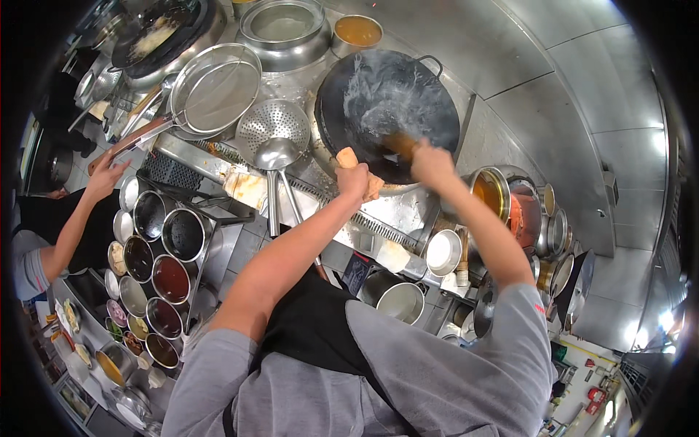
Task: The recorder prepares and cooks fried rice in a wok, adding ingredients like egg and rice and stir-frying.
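The person's left hand point(353, 180), near the centre of the frame, is closed in a fist around a folded orange-tan cloth point(347, 156). The fingers are curled tightly, and the cloth sticks out on both sides of the grip. This hand is at the lower-left rim of a large black wok point(439, 109), right of centre in the upper half of the frame; whether the cloth presses on the rim cannot be told.

The right hand point(433, 164), blurred, is over the lower right of the wok, its fingers closed around a brown wok brush point(400, 144). The brush points left into the wok, its outline also blurred; the individual fingers cannot be made out. Whitish steam point(389, 95) swirls across the wok's dark interior.

Left of the wok, a perforated skimmer point(266, 124) lies on the steel worktop point(295, 80) with a metal ladle point(277, 153) resting over it, both handles pointing toward the bottom of the frame. At the upper left is a round mesh strainer point(218, 91); a co-worker's hand point(109, 178) at the left side is at its wooden handle. A pan of orange-amber liquid point(358, 30) stands at the top, just above the wok.
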{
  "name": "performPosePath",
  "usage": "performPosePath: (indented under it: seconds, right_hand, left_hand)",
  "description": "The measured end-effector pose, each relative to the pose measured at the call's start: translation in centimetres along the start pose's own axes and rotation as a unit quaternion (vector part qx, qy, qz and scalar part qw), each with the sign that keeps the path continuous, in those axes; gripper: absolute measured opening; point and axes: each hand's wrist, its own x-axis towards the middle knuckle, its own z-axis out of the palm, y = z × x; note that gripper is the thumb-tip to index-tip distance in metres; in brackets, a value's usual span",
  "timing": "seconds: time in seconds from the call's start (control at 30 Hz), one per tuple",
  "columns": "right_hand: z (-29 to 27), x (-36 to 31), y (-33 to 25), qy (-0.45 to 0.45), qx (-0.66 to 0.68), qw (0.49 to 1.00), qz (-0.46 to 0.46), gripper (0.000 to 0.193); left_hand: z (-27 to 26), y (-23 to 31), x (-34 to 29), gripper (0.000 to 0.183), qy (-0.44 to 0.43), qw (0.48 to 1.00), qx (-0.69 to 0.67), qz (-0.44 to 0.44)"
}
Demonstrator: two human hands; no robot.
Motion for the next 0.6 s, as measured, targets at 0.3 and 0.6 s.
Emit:
performPosePath:
  seconds: [0.3,0.6]
  right_hand:
    - [-1.7,8.7,-5.6,0.104,0.105,0.985,0.091,0.034]
    - [1.7,-0.1,2.1,0.025,-0.068,0.997,0.008,0.031]
  left_hand:
    - [-0.7,4.0,-5.3,0.022,-0.087,0.996,-0.020,0.002]
    - [-0.3,-0.9,0.3,0.028,-0.036,0.998,-0.009,0.050]
